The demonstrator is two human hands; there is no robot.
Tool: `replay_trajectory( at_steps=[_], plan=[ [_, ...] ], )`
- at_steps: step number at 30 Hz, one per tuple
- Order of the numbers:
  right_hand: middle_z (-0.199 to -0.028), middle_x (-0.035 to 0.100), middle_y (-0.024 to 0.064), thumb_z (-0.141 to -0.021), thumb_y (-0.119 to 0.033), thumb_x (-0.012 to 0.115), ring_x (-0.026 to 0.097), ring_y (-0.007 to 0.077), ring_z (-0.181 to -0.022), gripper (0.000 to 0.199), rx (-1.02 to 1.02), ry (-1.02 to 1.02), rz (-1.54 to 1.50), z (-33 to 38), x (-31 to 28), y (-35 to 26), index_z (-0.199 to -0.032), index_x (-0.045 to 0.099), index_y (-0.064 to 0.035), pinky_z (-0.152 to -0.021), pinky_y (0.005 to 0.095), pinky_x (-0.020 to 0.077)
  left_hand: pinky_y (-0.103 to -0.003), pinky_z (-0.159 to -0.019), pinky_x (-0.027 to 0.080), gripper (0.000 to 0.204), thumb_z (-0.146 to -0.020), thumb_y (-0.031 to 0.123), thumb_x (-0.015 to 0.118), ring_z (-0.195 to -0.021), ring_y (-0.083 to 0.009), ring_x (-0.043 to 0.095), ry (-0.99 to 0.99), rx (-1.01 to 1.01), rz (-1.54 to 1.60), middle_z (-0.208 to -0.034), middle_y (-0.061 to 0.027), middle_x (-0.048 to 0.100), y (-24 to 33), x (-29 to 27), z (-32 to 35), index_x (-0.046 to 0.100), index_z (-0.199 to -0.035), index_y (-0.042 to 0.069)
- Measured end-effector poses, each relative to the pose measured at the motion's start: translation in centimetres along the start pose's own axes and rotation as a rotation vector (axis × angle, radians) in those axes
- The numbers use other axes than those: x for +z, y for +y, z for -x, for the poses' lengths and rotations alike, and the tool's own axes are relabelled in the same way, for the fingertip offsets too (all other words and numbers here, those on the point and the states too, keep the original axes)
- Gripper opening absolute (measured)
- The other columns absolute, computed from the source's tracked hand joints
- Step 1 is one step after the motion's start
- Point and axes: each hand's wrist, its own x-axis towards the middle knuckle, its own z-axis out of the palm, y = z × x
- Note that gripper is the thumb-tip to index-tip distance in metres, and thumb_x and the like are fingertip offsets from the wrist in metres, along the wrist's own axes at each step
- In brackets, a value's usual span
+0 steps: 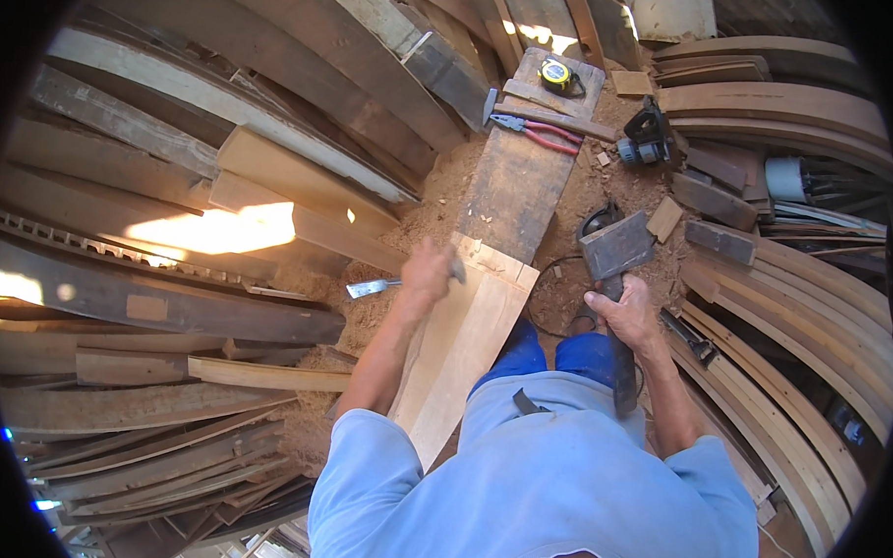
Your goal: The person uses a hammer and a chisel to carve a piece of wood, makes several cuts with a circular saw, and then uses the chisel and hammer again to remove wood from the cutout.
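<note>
A pale wooden board runs from beside my left hip to the bench plank, with a cut or marked section across its far end. Closed over that end is my left hand, around the shank of a chisel. The chisel's light handle sticks out to the left, and a grey metal end shows past my fingers. My right hand grips the handle of a dark mallet. Its blocky head is raised to the right of the board, apart from it. Exactly how my left fingers sit is partly hidden.
On the worn bench plank lie red-handled pliers, a hammer and a yellow tape measure. A power saw stands at the right among wood offcuts. Stacked planks line both sides, with sawdust between.
</note>
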Motion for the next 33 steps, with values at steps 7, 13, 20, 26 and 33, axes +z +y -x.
replay_trajectory(
  at_steps=[7, 13, 20, 26, 33],
  plan=[
    [-0.068, 0.061, 0.0026, -0.086, -0.018, 0.078, 0.06, 0.0118, -0.055, 0.023, 0.081, 0.033, -0.259, -0.3, -2.0, 6.1, -0.091, 0.061, -0.0036, -0.05, 0.0283, 0.0483, -0.048, -0.076, 0.06, 0.027, -0.086, 0.014, 0.065, -0.099, -0.0365, 0.07, -0.225, 0.261, -0.05, -0.099, -0.0223, 0.068, 11.4, 4.3, 1.3, 0.065, -0.11, 0.002],
    [-0.069, 0.064, 0.0058, -0.088, -0.017, 0.074, 0.061, 0.0153, -0.055, 0.017, 0.474, 0.058, -0.342, -0.7, -6.9, 17.8, -0.09, 0.064, -0.0039, -0.049, 0.0305, 0.0506, -0.047, -0.082, 0.058, 0.033, -0.086, 0.015, 0.067, -0.101, -0.0367, 0.069, -0.374, 0.513, -0.017, -0.107, -0.0173, 0.069, 20.5, 3.2, 5.1, 0.061, -0.118, 0.008],
    [-0.07, 0.072, 0.0121, -0.082, -0.017, 0.076, 0.068, 0.0195, -0.06, 0.019, 0.676, 0.072, 0.064, -1.3, -13.2, 31.0, -0.076, 0.074, 0.001, -0.053, 0.0363, 0.0525, -0.047, -0.083, 0.057, 0.036, -0.083, 0.008, 0.066, -0.101, -0.038, 0.068, -0.449, 0.435, 0.01, -0.103, -0.0177, 0.069, 26.1, 3.0, 7.6, 0.059, -0.119, 0.009],
    [-0.072, 0.071, 0.0172, -0.07, -0.029, 0.08, 0.068, 0.0286, -0.06, 0.036, 0.643, 0.209, 0.022, -1.0, -20.2, 40.9, -0.078, 0.073, 0.0053, -0.057, 0.0423, 0.0551, -0.046, -0.084, 0.057, 0.034, -0.08, 0.006, 0.068, -0.101, -0.0375, 0.067, -0.42, 0.503, 0.055, -0.103, -0.0162, 0.069, 31.1, 5.0, 7.9, 0.059, -0.112, 0.01],
    [-0.12, 0.069, 0.0293, -0.076, -0.03, 0.077, 0.066, 0.0414, -0.117, 0.053, 0.427, 0.269, 0.508, -0.1, -21.1, 39.1, -0.116, 0.071, 0.0047, -0.1, 0.0459, 0.0515, -0.044, -0.092, 0.053, 0.04, -0.08, 0.008, 0.069, -0.107, -0.0363, 0.062, -0.292, 0.568, 0.1, -0.115, -0.0155, 0.067, 34.4, 4.8, 8.6, 0.063, -0.119, 0.012]
  ],
)
